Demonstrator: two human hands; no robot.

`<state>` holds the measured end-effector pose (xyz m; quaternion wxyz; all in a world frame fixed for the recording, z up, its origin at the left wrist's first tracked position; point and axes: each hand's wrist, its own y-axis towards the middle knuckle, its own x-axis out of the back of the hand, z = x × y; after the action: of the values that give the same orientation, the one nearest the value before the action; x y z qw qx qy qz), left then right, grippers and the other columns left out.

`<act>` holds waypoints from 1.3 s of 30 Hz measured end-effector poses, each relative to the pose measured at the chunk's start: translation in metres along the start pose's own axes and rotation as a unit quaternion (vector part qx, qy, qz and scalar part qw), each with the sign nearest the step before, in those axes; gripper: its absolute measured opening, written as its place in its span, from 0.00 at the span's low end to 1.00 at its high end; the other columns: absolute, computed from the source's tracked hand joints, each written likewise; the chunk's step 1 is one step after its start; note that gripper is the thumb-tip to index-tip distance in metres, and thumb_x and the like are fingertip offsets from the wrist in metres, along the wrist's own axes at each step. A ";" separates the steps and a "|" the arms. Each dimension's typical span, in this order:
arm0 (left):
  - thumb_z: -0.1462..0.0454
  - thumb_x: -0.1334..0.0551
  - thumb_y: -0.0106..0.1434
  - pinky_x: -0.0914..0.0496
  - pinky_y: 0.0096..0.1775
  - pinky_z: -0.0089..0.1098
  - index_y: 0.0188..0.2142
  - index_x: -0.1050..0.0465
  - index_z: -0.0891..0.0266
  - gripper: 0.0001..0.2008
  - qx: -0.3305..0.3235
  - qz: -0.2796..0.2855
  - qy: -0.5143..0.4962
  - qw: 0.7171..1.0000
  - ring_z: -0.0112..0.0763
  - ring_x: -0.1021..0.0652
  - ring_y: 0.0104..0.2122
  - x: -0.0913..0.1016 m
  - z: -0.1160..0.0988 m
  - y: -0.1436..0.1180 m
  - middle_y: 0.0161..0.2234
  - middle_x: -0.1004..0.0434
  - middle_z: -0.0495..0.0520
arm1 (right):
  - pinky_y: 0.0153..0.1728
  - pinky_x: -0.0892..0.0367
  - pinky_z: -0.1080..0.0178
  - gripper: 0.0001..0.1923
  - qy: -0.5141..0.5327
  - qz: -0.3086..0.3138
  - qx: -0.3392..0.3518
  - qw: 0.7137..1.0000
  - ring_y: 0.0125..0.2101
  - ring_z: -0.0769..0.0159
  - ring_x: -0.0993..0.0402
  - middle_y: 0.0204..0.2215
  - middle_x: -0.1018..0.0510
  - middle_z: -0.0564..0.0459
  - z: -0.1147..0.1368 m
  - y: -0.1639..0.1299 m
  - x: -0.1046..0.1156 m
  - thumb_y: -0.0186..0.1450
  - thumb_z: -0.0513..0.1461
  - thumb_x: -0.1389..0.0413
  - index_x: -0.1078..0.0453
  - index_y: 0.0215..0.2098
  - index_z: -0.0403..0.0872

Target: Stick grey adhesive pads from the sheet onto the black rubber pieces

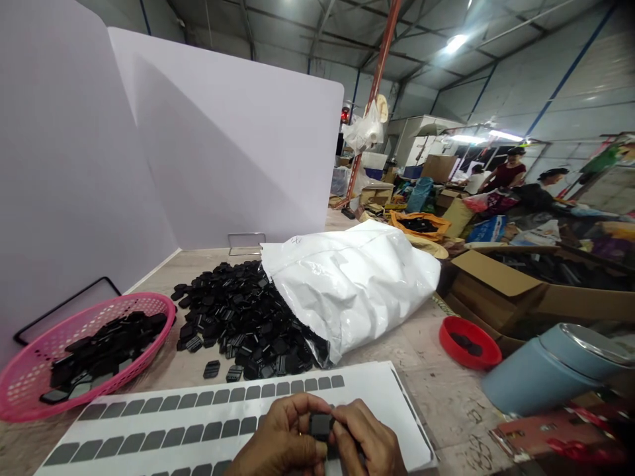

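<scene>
Above a white sheet [372, 383] printed or stuck with rows of grey rounded pieces, my left hand [285, 436] and my right hand [370, 436] meet. Between their fingertips is a small black piece [321, 425] with a flat dark grey face. My left thumb and index finger grip its left side; my right fingers press at its right edge. Fingers hide part of the piece. Behind the sheet lies a heap of small black plastic pieces [243, 311], beside the mouth of a white plastic bag [352, 284] lying on its side.
A pink basket [159, 337] at the left holds more black pieces. To the right are a red round dish [454, 354], a blue-grey flask [540, 377] and an open cardboard box [501, 277]. A white partition [238, 145] stands behind; people [508, 172] are farther off.
</scene>
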<state>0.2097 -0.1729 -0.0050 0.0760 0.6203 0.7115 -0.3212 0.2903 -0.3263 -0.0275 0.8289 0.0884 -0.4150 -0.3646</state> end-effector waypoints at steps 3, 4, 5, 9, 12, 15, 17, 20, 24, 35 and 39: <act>0.73 0.36 0.40 0.35 0.18 0.22 0.38 0.29 0.65 0.22 0.000 0.000 0.000 1.000 0.23 0.28 0.15 0.001 0.002 0.001 0.22 0.26 0.47 | 0.27 0.36 0.67 0.11 -0.002 0.000 0.011 1.000 0.26 0.66 0.29 0.26 0.29 0.53 -0.001 0.000 0.000 0.69 0.35 0.56 0.32 0.39 0.47; 0.73 0.36 0.40 0.36 0.18 0.22 0.38 0.29 0.65 0.22 -0.001 -0.002 0.000 1.000 0.23 0.28 0.15 0.001 0.003 0.001 0.22 0.26 0.47 | 0.26 0.36 0.67 0.11 -0.002 0.000 0.013 1.000 0.26 0.66 0.29 0.26 0.29 0.53 -0.002 0.000 0.000 0.69 0.35 0.56 0.32 0.39 0.47; 0.73 0.35 0.39 0.36 0.18 0.22 0.38 0.29 0.65 0.22 0.000 -0.002 -0.002 1.000 0.23 0.28 0.15 0.002 0.003 0.001 0.22 0.25 0.47 | 0.26 0.37 0.67 0.11 0.000 -0.002 0.012 1.000 0.26 0.66 0.29 0.26 0.30 0.53 -0.002 0.000 -0.001 0.69 0.35 0.56 0.32 0.38 0.47; 0.73 0.35 0.40 0.36 0.18 0.22 0.38 0.29 0.65 0.21 -0.005 -0.001 -0.014 1.000 0.24 0.27 0.16 0.000 0.004 0.001 0.25 0.24 0.50 | 0.28 0.37 0.68 0.10 0.042 -0.025 -0.007 0.999 0.26 0.67 0.30 0.26 0.30 0.54 0.001 0.000 0.000 0.69 0.35 0.55 0.32 0.36 0.48; 0.73 0.33 0.41 0.37 0.18 0.22 0.38 0.29 0.66 0.21 -0.005 0.004 -0.017 1.000 0.23 0.27 0.17 -0.002 0.002 0.001 0.30 0.22 0.54 | 0.28 0.37 0.68 0.09 0.071 -0.064 -0.019 0.995 0.26 0.68 0.30 0.26 0.30 0.55 0.003 0.000 0.002 0.70 0.36 0.54 0.33 0.36 0.48; 0.73 0.34 0.39 0.38 0.18 0.22 0.38 0.29 0.66 0.22 -0.003 -0.007 -0.016 1.000 0.24 0.27 0.17 -0.003 -0.001 0.001 0.29 0.22 0.53 | 0.28 0.37 0.68 0.09 0.053 -0.061 -0.006 0.997 0.26 0.68 0.30 0.26 0.30 0.55 0.002 0.000 0.003 0.70 0.36 0.55 0.32 0.37 0.48; 0.73 0.35 0.38 0.38 0.17 0.23 0.38 0.29 0.65 0.23 0.001 -0.018 -0.013 1.000 0.25 0.27 0.16 -0.004 -0.001 0.002 0.27 0.23 0.51 | 0.28 0.37 0.68 0.10 0.028 -0.033 0.008 0.999 0.26 0.68 0.30 0.26 0.29 0.54 0.001 0.000 0.003 0.69 0.35 0.55 0.32 0.37 0.47; 0.73 0.36 0.38 0.37 0.18 0.23 0.37 0.29 0.65 0.22 0.005 -0.021 -0.005 1.000 0.24 0.28 0.16 -0.003 0.000 0.003 0.24 0.25 0.48 | 0.28 0.36 0.67 0.11 -0.001 -0.010 0.015 1.000 0.26 0.67 0.29 0.26 0.29 0.52 0.000 0.000 0.002 0.69 0.34 0.56 0.32 0.37 0.46; 0.74 0.37 0.38 0.37 0.18 0.23 0.37 0.29 0.65 0.21 0.002 -0.005 0.000 1.000 0.24 0.28 0.15 -0.001 0.003 0.004 0.22 0.25 0.48 | 0.27 0.36 0.67 0.12 -0.012 -0.003 0.016 1.000 0.26 0.66 0.29 0.26 0.29 0.52 0.000 0.000 0.001 0.70 0.35 0.57 0.32 0.37 0.46; 0.64 0.29 0.42 0.37 0.18 0.24 0.38 0.30 0.64 0.21 0.000 0.009 0.028 1.000 0.25 0.30 0.13 0.003 0.006 0.007 0.17 0.28 0.46 | 0.26 0.38 0.66 0.13 -0.058 0.035 0.041 0.997 0.25 0.66 0.30 0.26 0.30 0.52 -0.002 0.002 0.005 0.69 0.34 0.58 0.33 0.34 0.46; 0.50 0.31 0.50 0.43 0.17 0.23 0.35 0.29 0.66 0.22 -0.037 0.016 0.062 0.997 0.23 0.33 0.13 0.005 0.005 0.007 0.15 0.32 0.46 | 0.27 0.38 0.66 0.13 -0.071 0.056 0.056 0.994 0.26 0.65 0.29 0.26 0.30 0.52 -0.003 0.002 0.004 0.69 0.34 0.58 0.32 0.35 0.46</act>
<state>0.2140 -0.1714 -0.0143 0.0599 0.6468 0.7165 -0.2543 0.2953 -0.3282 -0.0255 0.8102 0.0850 -0.4967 -0.2994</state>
